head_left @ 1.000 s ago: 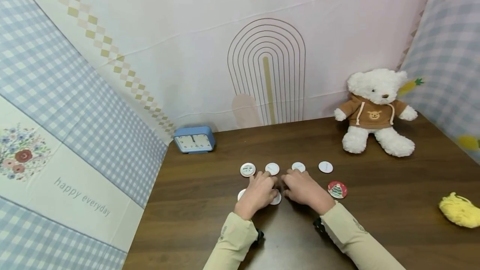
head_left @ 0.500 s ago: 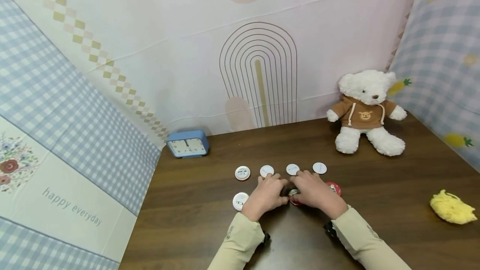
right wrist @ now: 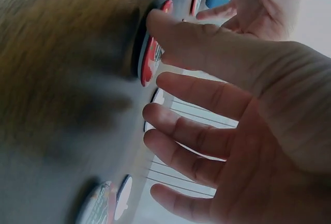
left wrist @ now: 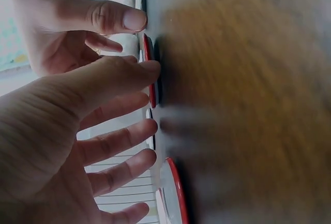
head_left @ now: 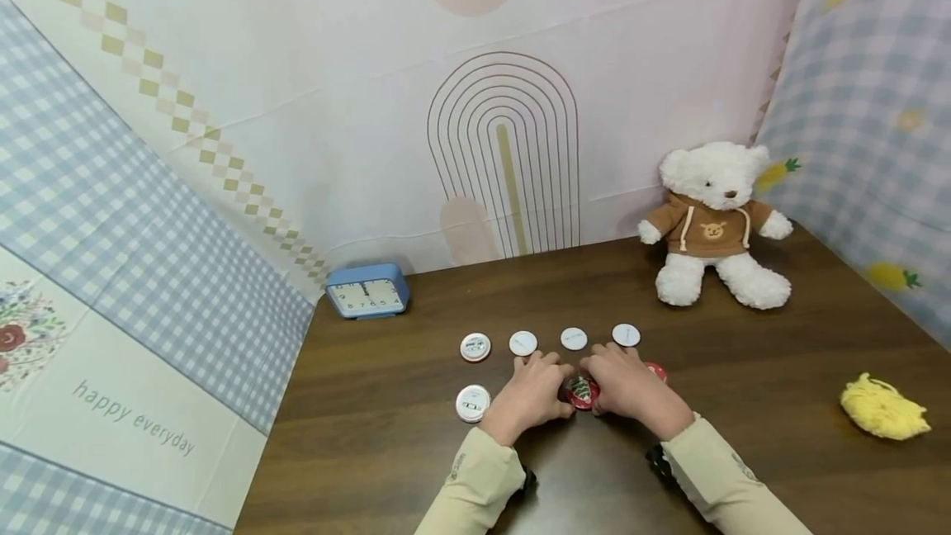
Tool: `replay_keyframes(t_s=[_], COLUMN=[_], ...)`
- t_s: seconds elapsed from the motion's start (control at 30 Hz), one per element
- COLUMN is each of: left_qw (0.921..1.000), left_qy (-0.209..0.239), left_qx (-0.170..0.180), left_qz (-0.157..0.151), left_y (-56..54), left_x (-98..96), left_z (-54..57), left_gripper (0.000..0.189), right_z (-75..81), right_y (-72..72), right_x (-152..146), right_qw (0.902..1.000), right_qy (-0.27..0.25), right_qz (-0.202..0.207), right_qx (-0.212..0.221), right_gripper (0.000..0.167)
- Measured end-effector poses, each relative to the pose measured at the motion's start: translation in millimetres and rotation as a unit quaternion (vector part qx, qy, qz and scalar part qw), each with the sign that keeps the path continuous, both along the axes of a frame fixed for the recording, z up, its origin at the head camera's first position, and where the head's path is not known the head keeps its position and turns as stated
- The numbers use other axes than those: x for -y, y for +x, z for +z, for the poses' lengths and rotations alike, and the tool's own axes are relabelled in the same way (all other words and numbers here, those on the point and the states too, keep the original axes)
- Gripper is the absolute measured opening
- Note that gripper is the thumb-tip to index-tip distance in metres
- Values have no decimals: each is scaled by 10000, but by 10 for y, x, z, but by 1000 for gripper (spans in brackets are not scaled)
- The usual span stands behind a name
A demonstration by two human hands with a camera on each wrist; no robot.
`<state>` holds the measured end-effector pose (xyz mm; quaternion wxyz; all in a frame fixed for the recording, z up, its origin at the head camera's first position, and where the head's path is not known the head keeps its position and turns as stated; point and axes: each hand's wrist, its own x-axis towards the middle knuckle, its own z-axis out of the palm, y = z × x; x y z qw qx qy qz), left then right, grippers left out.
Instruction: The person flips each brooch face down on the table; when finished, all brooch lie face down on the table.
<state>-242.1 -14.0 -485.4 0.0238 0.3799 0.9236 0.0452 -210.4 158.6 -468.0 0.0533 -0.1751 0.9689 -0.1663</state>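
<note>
A red badge with a Christmas tree [head_left: 582, 393] lies face up on the table between both hands. My left hand [head_left: 533, 390] is at its left side, thumb and fingertips close to the rim. On the other side, my right hand [head_left: 631, 378] has its thumb and fingertips right at the rim. Both wrist views show loosely spread fingers; the thumbs overlap the badge's red edge [right wrist: 149, 66]. Another red badge [head_left: 657, 371] is partly hidden behind the right hand. Near the left forearm, a badge [head_left: 472, 403] shows its white back and pin.
Behind the hands runs a row of white-backed badges [head_left: 574, 338]. A blue clock [head_left: 367, 291] stands at the back left, a white teddy bear [head_left: 713, 225] in a brown hoodie at the back right. Yellow yarn [head_left: 884, 407] lies on the right.
A white-backed badge by the left hand has been turned over and now shows its red tree face between the hands. Both hands have moved right along the table; the head view has shifted slightly.
</note>
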Motion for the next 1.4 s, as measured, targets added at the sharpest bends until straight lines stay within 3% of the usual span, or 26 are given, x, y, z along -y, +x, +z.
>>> replay_keyframes(t_s=[0.33, 0.57, 0.8, 0.97, 1.4], left_qw=[9993, 9992, 9986, 9981, 9997], left_qy=[209, 76, 247, 337, 165], left_qx=[-253, -333, -321, -332, -176], left_qz=[-188, -187, -354, -397, -25], left_y=[48, 90, 69, 45, 24], left_x=[16, 91, 142, 158, 68], left_z=[8, -4, 49, 90, 90], left_gripper=[27, 19, 13, 9, 12], right_z=[-16, -22, 32, 63, 82], right_y=[5, 47, 22, -8, -60], right_x=[13, 38, 26, 7, -60], right_qw=[9997, 9995, 9985, 9976, 9983], right_qy=[149, 173, 276, 267, 175], right_qz=[159, 247, 432, 573, 509], right_qx=[-117, -34, -172, -292, -244], right_gripper=[34, 30, 14, 24, 21])
